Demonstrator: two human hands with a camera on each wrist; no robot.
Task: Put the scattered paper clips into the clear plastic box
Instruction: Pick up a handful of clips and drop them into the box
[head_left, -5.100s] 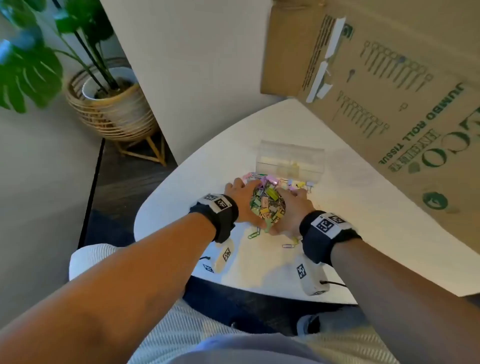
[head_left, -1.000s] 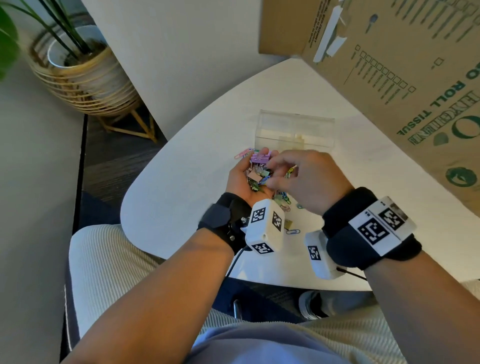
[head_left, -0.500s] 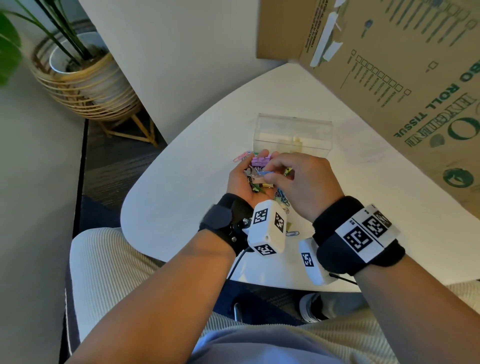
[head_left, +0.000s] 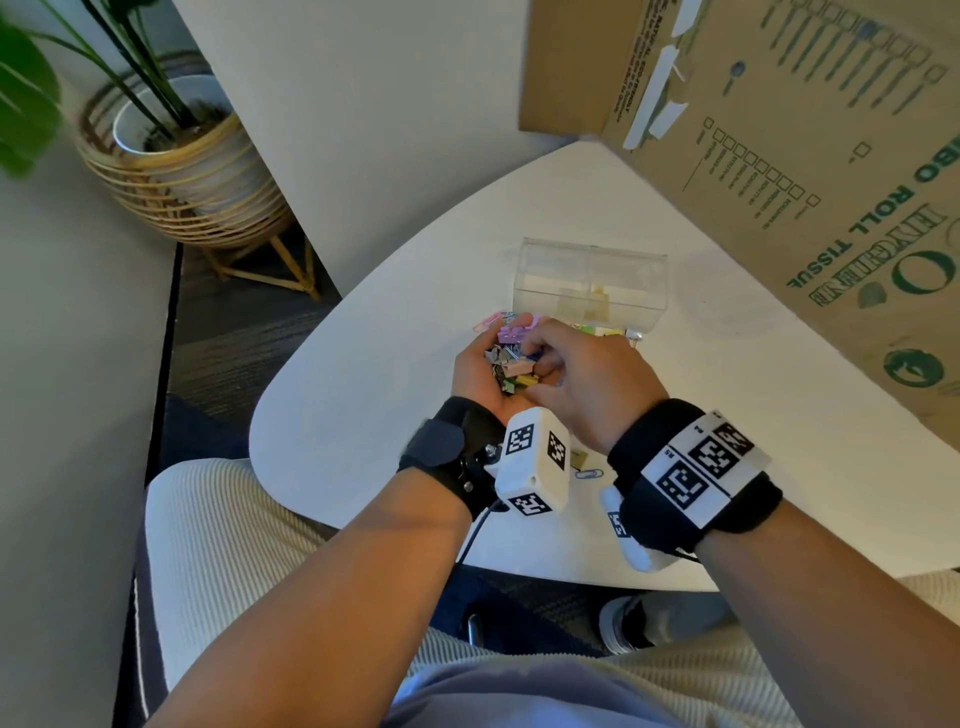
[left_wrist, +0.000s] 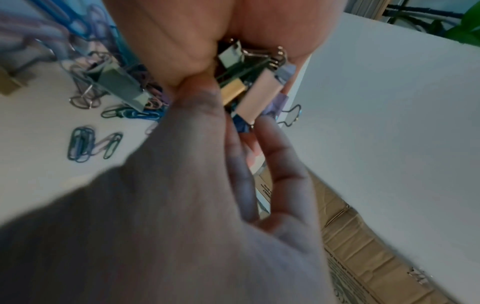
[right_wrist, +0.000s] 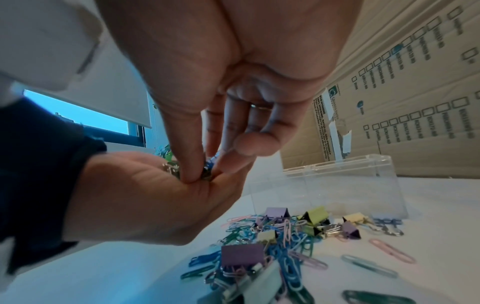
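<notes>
My left hand (head_left: 475, 371) is cupped palm up above the white table (head_left: 374, 395), its fingers curled round a handful of coloured paper and binder clips (head_left: 511, 364). Thumb and fingers of my right hand (head_left: 576, 374) reach into that palm and pinch some clips (right_wrist: 207, 172). The clear plastic box (head_left: 589, 283) stands just beyond both hands, with only a few pale bits visible inside. Under the hands, a heap of loose clips (right_wrist: 275, 238) lies on the table before the box (right_wrist: 337, 185). More loose paper clips (left_wrist: 85, 144) lie scattered nearby.
A big cardboard carton (head_left: 810, 171) leans over the table's right and far side. To the left stands a white partition (head_left: 363, 130), with a potted plant (head_left: 182, 156) in a wicker stand on the floor. One paper clip (head_left: 589, 474) lies near the front edge.
Five seconds ago both hands cupped the heap on the table. Now the left hand holds a raised handful, and in the last second the right fingers dug further into it.
</notes>
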